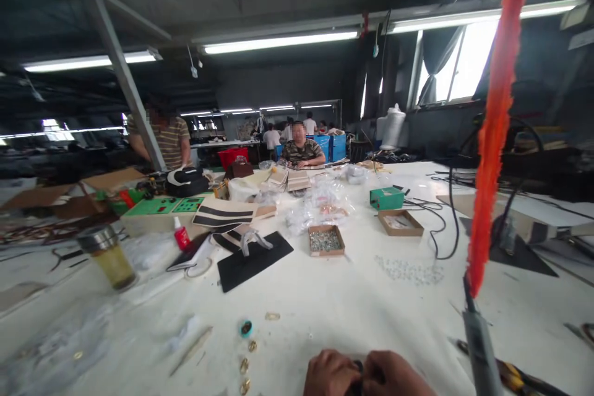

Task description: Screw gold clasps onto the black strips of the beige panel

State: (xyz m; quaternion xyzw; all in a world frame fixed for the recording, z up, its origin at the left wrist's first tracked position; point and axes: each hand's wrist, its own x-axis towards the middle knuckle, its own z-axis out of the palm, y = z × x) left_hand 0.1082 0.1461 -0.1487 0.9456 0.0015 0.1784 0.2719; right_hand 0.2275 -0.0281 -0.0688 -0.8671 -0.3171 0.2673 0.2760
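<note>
At the bottom edge, my left hand point(330, 372) and my right hand point(394, 376) are close together, both with fingers curled in. Between them shows a small dark piece point(356, 383); its kind is hidden by the fingers. To the left lie gold-coloured metal fittings point(244, 365) in a short row, a small teal cap point(245, 327) with dark contents, and a flat gold-coloured piece point(273, 316). On the right, a grey pen-shaped tool point(480, 346) hangs from a ragged orange-red strap point(495, 117). Yellow-and-black handled pliers point(515, 377) lie behind it.
A cardboard box of small metal parts point(326, 252), another shallow box point(401, 231) and a green device point(387, 198) with cables stand ahead. Leftward are a black sheet point(255, 266), a red bottle point(182, 235) and a lidded jar point(109, 260). Co-workers point(304, 151) are across the table.
</note>
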